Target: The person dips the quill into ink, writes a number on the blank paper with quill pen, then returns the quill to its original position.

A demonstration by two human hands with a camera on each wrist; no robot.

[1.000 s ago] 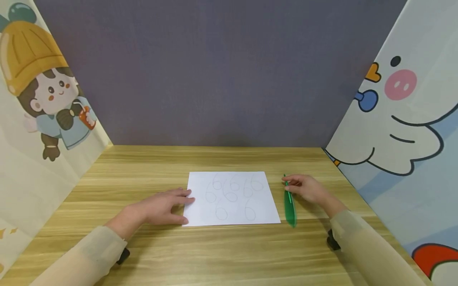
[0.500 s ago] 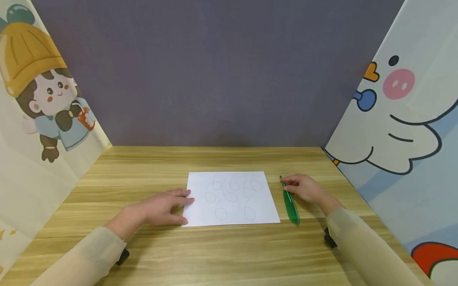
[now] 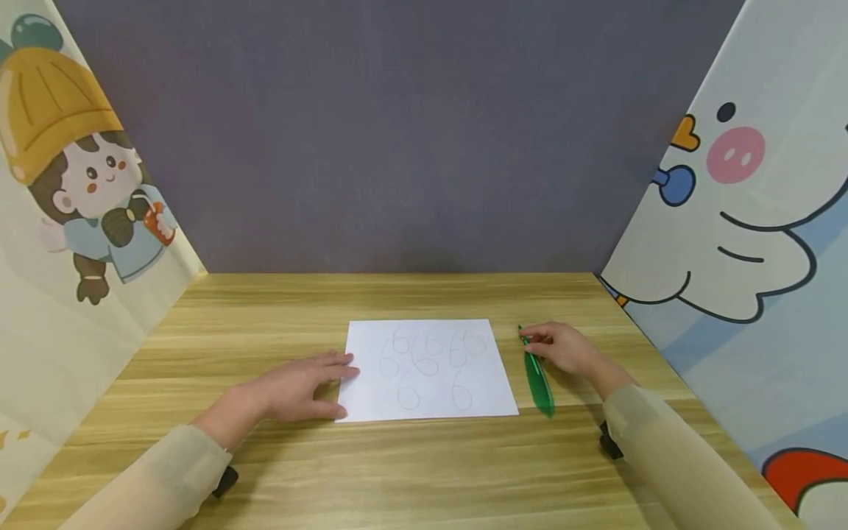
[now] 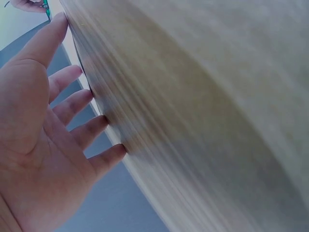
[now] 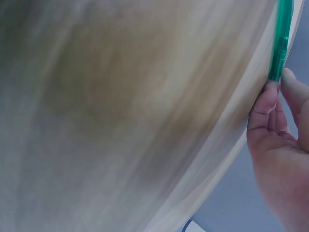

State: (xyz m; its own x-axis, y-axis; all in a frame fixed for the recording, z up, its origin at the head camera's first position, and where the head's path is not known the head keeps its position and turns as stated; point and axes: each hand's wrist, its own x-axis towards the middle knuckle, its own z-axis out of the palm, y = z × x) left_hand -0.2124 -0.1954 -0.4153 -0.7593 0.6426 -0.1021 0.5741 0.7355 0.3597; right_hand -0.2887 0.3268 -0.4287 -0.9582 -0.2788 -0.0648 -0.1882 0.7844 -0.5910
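In the head view a white sheet of paper (image 3: 424,401) lies on the wooden table, with several large, faint outlines like the figure 6 drawn on it. My left hand (image 3: 298,388) is spread at the paper's left edge, thumb and fingertips resting on its border. In the left wrist view its fingers (image 4: 72,104) are extended and apart. Right of the paper, my right hand (image 3: 563,348) pinches a slim green pen-like thing (image 3: 539,386) near its far end. Its near end is flat, leaf-shaped and see-through. The right wrist view shows the thumb and fingers (image 5: 265,104) meeting at its tip.
The wooden table (image 3: 411,471) reaches back to a dark grey panel (image 3: 404,140). A left wall panel (image 3: 40,324) and a right wall panel (image 3: 722,375), both with cartoon prints, flank it.
The green pen-like thing has turned slightly in my right hand: its far tip swung left and its leaf-shaped end right. The left hand and paper have stayed in place.
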